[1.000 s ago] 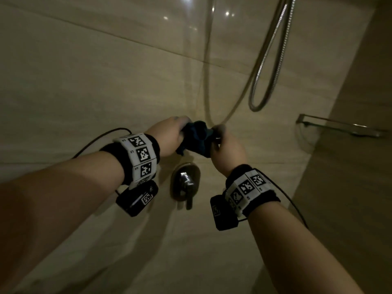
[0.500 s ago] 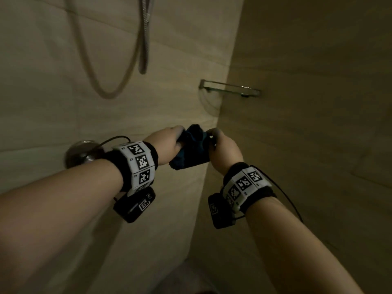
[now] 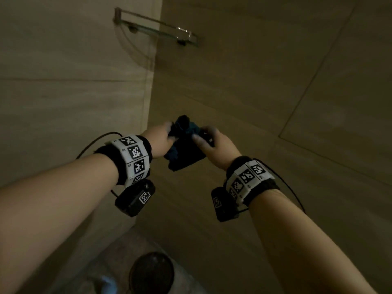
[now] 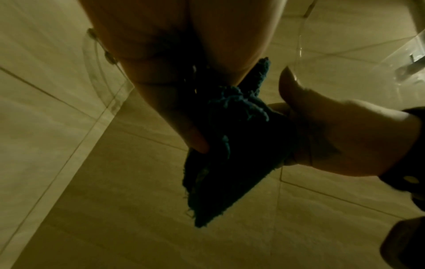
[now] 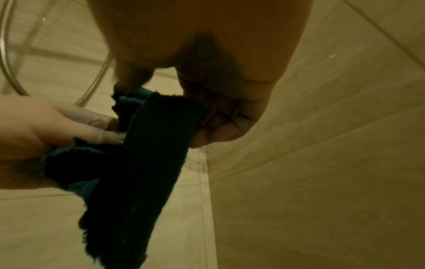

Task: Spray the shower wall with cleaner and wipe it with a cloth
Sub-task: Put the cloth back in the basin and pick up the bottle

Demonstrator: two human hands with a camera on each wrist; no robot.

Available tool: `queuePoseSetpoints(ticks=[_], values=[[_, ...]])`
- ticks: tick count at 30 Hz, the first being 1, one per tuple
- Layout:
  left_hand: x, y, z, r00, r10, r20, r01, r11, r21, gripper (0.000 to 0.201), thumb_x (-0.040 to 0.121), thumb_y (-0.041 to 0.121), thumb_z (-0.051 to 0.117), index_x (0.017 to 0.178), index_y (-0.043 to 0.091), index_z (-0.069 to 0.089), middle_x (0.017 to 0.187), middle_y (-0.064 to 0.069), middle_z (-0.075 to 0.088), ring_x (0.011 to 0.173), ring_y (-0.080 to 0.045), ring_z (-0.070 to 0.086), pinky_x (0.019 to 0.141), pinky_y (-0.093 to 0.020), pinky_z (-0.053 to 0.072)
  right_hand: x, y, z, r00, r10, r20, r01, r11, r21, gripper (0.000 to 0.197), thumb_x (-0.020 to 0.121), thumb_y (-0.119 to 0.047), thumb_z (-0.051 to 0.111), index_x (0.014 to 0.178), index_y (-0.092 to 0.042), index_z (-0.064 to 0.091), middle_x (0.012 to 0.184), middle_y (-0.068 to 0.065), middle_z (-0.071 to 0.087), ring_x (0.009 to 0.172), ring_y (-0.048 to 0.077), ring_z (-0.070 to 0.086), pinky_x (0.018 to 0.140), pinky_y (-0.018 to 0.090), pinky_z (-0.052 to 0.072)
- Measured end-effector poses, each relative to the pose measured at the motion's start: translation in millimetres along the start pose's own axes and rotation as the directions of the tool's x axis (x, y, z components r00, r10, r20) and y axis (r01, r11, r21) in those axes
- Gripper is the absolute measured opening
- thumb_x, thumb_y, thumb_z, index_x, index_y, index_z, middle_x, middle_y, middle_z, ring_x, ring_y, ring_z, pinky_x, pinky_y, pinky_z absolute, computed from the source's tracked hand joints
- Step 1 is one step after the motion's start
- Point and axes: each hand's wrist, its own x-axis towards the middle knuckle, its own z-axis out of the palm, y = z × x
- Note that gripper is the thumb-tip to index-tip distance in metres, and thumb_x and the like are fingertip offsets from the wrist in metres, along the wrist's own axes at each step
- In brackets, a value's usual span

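A dark teal cloth [image 3: 182,148] hangs bunched between both hands, in front of the beige tiled shower wall [image 3: 265,85] near the corner. My left hand [image 3: 161,137] grips its left side with curled fingers. My right hand [image 3: 214,143] pinches its right side. In the left wrist view the cloth [image 4: 230,163] droops below the left fingers [image 4: 195,138] while the right hand [image 4: 333,138] holds it from the right. In the right wrist view the cloth [image 5: 142,163] hangs as a folded strip, with the left hand [image 5: 46,127] on its far side. No spray bottle is in view.
A glass corner shelf [image 3: 157,28] is mounted high in the corner where the two walls meet. A dark round bin or drain cover [image 3: 151,272] sits on the floor below. The shower hose [image 5: 96,78] shows at the left of the right wrist view.
My view has swung right, from the tap and hose wall to the corner and the right wall. Both hands kept hold of the cloth and moved with it.
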Motion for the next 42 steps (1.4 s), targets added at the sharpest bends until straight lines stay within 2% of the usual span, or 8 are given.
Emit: queuePoseSetpoints(ticks=[2, 5, 12, 17, 23, 27, 34, 42], values=[[4.4, 0.5, 18.9, 1.0, -0.019, 0.0, 0.019, 1.0, -0.016, 0.038, 0.1, 0.02, 0.041, 0.134, 0.004, 0.04, 0.128, -0.02, 0.055, 0.114, -0.032, 0.054, 0.083, -0.031, 0.043, 1.7, 18.9, 3.0, 0.999, 0.02, 0.035, -0.017, 0.998, -0.068, 0.051, 0.09, -0.039, 0.056, 0.135, -0.018, 0.041, 0.119, -0.001, 0.055, 0.103, 0.016, 0.056, 0.079, 0.025, 0.042], [7.4, -6.4, 50.7, 0.997, -0.057, 0.046, 0.059, 0.997, -0.043, 0.04, 0.1, 0.022, 0.041, 0.134, 0.002, 0.039, 0.131, -0.019, 0.052, 0.115, -0.032, 0.053, 0.077, -0.026, 0.038, 2.9, 48.3, 16.7, 0.996, 0.05, 0.07, -0.041, 0.991, -0.13, 0.043, 0.093, -0.029, 0.054, 0.133, -0.018, 0.042, 0.127, 0.005, 0.055, 0.109, 0.022, 0.055, 0.078, 0.027, 0.042], [2.6, -66.3, 136.0, 0.97, -0.071, 0.233, 0.096, 0.991, -0.097, 0.056, 0.092, 0.035, 0.056, 0.136, 0.008, 0.036, 0.136, -0.012, 0.05, 0.119, -0.03, 0.053, 0.098, -0.04, 0.047, -5.2, 116.8, 103.5, 0.985, 0.163, 0.048, -0.163, 0.986, -0.018, 0.033, 0.094, -0.024, 0.049, 0.126, -0.017, 0.049, 0.122, 0.007, 0.058, 0.102, 0.021, 0.056, 0.074, 0.026, 0.039], [-7.3, -125.8, 204.3, 0.946, -0.09, 0.312, 0.113, 0.992, -0.059, 0.062, 0.087, 0.024, 0.065, 0.137, 0.008, 0.034, 0.133, -0.013, 0.051, 0.116, -0.03, 0.054, 0.097, -0.043, 0.048, -17.3, 168.8, 184.4, 0.969, 0.234, 0.083, -0.238, 0.97, 0.043, 0.032, 0.095, -0.025, 0.049, 0.125, -0.016, 0.049, 0.12, 0.007, 0.058, 0.093, 0.016, 0.052, 0.073, 0.025, 0.037], [-25.7, -193.7, 285.8, 0.929, -0.131, 0.347, 0.146, 0.989, -0.015, 0.047, 0.09, 0.018, 0.059, 0.131, 0.006, 0.04, 0.097, -0.011, 0.058, 0.081, -0.024, 0.054, 0.061, -0.027, 0.042, -32.8, 229.8, 280.2, 0.934, 0.322, 0.153, -0.336, 0.939, 0.078, 0.036, 0.095, -0.027, 0.048, 0.128, -0.013, 0.047, 0.126, 0.009, 0.055, 0.11, 0.024, 0.054, 0.077, 0.026, 0.037], [-34.5, -240.5, 340.9, 0.909, -0.172, 0.381, 0.186, 0.983, 0.002, 0.045, 0.093, 0.018, 0.055, 0.133, 0.006, 0.039, 0.126, -0.014, 0.052, 0.108, -0.03, 0.055, 0.074, -0.027, 0.039, -44.1, 267.1, 343.5, 0.918, 0.351, 0.186, -0.373, 0.923, 0.095, 0.035, 0.096, -0.027, 0.047, 0.127, -0.011, 0.047, 0.125, 0.011, 0.055, 0.108, 0.026, 0.054, 0.078, 0.029, 0.038], [-50.3, -325.9, 440.5, 0.915, -0.207, 0.346, 0.223, 0.975, -0.007, 0.052, 0.095, 0.017, 0.052, 0.141, 0.007, 0.032, 0.135, -0.015, 0.047, 0.119, -0.03, 0.05, 0.091, -0.031, 0.043, -59.8, 336.5, 457.1, 0.89, 0.425, 0.166, -0.452, 0.872, 0.188, 0.038, 0.095, -0.029, 0.05, 0.128, -0.01, 0.047, 0.123, 0.01, 0.057, 0.106, 0.026, 0.057, 0.075, 0.027, 0.041], [-62.5, -399.7, 512.1, 0.923, -0.223, 0.314, 0.238, 0.971, -0.011, 0.044, 0.098, 0.016, 0.041, 0.141, 0.012, 0.035, 0.133, -0.015, 0.051, 0.114, -0.032, 0.053, 0.085, -0.031, 0.044, -66.0, 392.6, 549.8, 0.878, 0.454, 0.151, -0.477, 0.811, 0.339, 0.04, 0.094, -0.03, 0.052, 0.129, -0.011, 0.048, 0.124, 0.008, 0.057, 0.104, 0.022, 0.057, 0.078, 0.027, 0.042]])
